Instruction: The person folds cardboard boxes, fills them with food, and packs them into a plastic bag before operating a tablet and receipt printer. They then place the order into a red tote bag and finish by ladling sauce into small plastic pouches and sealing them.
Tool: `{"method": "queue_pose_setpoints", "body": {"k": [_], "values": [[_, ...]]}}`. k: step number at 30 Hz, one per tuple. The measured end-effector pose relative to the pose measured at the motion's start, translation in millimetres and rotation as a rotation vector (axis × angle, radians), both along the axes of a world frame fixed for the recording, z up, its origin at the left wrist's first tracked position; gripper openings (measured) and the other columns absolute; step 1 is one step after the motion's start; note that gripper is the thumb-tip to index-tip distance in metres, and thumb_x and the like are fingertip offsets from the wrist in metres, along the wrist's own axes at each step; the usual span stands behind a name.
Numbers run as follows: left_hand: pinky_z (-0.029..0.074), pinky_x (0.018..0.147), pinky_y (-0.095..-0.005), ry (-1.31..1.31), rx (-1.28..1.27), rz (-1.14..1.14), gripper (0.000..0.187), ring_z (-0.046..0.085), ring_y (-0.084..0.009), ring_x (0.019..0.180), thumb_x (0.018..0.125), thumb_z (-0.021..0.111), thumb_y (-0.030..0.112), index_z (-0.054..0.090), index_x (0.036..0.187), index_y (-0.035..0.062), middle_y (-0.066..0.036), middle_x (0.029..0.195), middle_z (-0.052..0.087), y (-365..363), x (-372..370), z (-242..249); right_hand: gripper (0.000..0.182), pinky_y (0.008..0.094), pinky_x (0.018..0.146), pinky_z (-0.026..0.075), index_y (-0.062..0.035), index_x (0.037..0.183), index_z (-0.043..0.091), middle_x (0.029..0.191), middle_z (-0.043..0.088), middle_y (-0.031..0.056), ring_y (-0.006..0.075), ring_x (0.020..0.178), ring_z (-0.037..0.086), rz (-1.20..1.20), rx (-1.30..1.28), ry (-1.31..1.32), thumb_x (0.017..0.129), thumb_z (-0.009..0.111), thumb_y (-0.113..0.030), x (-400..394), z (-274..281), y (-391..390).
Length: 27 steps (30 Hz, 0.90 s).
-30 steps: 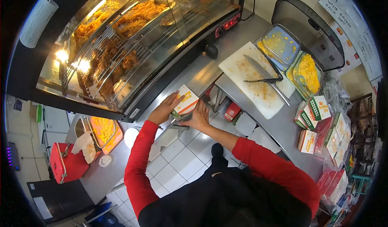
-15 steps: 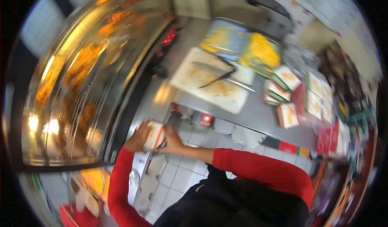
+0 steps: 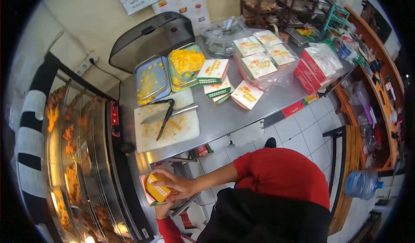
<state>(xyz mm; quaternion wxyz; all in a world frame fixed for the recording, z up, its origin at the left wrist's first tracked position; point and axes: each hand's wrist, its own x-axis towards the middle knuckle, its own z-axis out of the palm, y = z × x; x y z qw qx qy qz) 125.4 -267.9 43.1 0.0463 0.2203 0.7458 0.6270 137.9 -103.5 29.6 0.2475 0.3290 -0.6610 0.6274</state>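
Note:
A small cardboard food box (image 3: 156, 191), yellow with a checked edge and red, white and green parts, is held between both hands in front of the warming cabinet. My right hand (image 3: 176, 184) reaches across from the right, its fingers closed over the box's yellow side. Under the box, my left hand (image 3: 163, 209) supports it from below, its fingers partly hidden. Just above the hands, on the steel counter (image 3: 220, 126), lies a white cutting board (image 3: 181, 132) with crumbs. A knife (image 3: 154, 115) and a black-handled tool (image 3: 165, 121) rest crossed on it.
A lit glass warming cabinet (image 3: 116, 165) with fried food stands at the left. Behind the board sit a blue tray (image 3: 151, 80) and a tray of yellow food (image 3: 186, 62). Stacked printed boxes (image 3: 246, 94) and wrapped box packs (image 3: 259, 65) fill the counter's right; a wooden bench (image 3: 346, 178) stands beyond.
The view has turned to the right and sharpened. The box, earlier seen with its white and orange side, now shows its yellow side, with my right hand over it and my left beneath.

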Motion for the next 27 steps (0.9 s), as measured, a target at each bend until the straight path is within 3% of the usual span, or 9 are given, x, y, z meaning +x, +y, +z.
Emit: {"method": "queue_pose_setpoints", "body": {"k": [6,8,14,16,17,21,23,25,27], "values": [[0.032,0.105,-0.0420,0.144,0.220,-0.224,0.124,0.039,-0.0287,0.126,0.055,0.083,0.045,0.006,0.145,0.0087,-0.015,0.137,0.035,113.9,-16.4,72.1,0.057,0.0509,0.100,0.029,-0.0154,0.124,0.049,0.135,0.027,0.0220,0.0417,0.124,0.032,-0.130,0.036,0.247,0.077,0.068,-0.042,5.9,70.1,103.9],[0.032,0.105,-0.0422,0.138,0.227,-0.220,0.130,0.040,-0.0292,0.126,0.048,0.085,0.048,0.007,0.144,0.0087,-0.014,0.136,0.035,167.6,-0.2,110.6,0.055,0.0520,0.098,0.030,-0.0141,0.118,0.052,0.130,0.035,0.0217,0.0417,0.121,0.035,-0.267,0.044,0.327,0.073,0.070,-0.041,18.2,104.1,150.6],[0.032,0.104,-0.0430,0.350,0.202,-0.511,0.104,0.038,-0.0284,0.124,0.055,0.077,0.031,0.019,0.139,0.0126,-0.013,0.135,0.034,292.0,15.1,117.1,0.047,0.0522,0.094,0.032,-0.0105,0.101,0.056,0.109,0.053,0.0177,0.0412,0.115,0.042,-0.578,0.146,0.378,0.068,0.072,-0.039,71.3,133.3,273.1],[0.033,0.103,-0.0434,0.184,0.380,-0.577,0.098,0.040,-0.0304,0.123,0.054,0.075,0.023,0.022,0.136,0.0135,-0.017,0.134,0.034,333.8,38.0,115.1,0.046,0.0510,0.094,0.033,-0.0092,0.098,0.055,0.107,0.054,0.0157,0.0406,0.112,0.044,-0.640,0.164,0.427,0.067,0.072,-0.038,83.0,139.5,315.3],[0.035,0.102,-0.0441,0.441,0.338,-0.581,0.096,0.043,-0.0332,0.120,0.054,0.075,0.019,0.023,0.135,0.0146,-0.020,0.133,0.034,356.9,37.9,113.5,0.047,0.0503,0.094,0.033,-0.0087,0.099,0.054,0.107,0.053,0.0147,0.0399,0.110,0.045,-0.671,0.190,0.443,0.067,0.072,-0.037,92.7,146.0,334.0],[0.036,0.100,-0.0457,0.429,0.427,-0.632,0.093,0.042,-0.0374,0.120,0.059,0.079,0.030,0.027,0.134,0.0154,-0.022,0.132,0.035,437.8,57.1,120.7,0.051,0.0496,0.092,0.035,-0.0073,0.102,0.050,0.110,0.050,0.0156,0.0389,0.110,0.045,-0.660,0.113,0.407,0.068,0.073,-0.038,115.4,155.1,400.1],[0.036,0.100,-0.0436,0.359,0.339,-0.684,0.102,0.041,-0.0359,0.122,0.058,0.083,0.036,0.025,0.138,0.0131,-0.022,0.133,0.035,469.7,62.6,124.1,0.064,0.0527,0.098,0.030,-0.0061,0.121,0.042,0.124,0.041,0.0226,0.0423,0.118,0.039,-0.651,-0.164,0.461,0.079,0.054,-0.053,107.9,144.3,422.0],[0.035,0.101,-0.0423,0.374,0.232,-0.735,0.106,0.040,-0.0345,0.124,0.057,0.085,0.033,0.023,0.139,0.0102,-0.022,0.135,0.034,502.7,62.3,128.8,0.070,0.0543,0.101,0.026,-0.0072,0.134,0.036,0.133,0.034,0.0269,0.0447,0.122,0.035,-0.680,-0.159,0.463,0.087,0.037,-0.060,106.3,134.9,453.0],[0.034,0.102,-0.0408,0.435,0.095,-0.836,0.109,0.038,-0.0322,0.127,0.056,0.087,0.027,0.022,0.141,0.0064,-0.021,0.137,0.033,523.3,51.7,140.7,0.066,0.0544,0.103,0.024,-0.0105,0.140,0.031,0.137,0.030,0.0285,0.0461,0.124,0.032,-0.747,0.124,0.403,0.093,0.024,-0.057,113.2,129.2,487.2]]}}
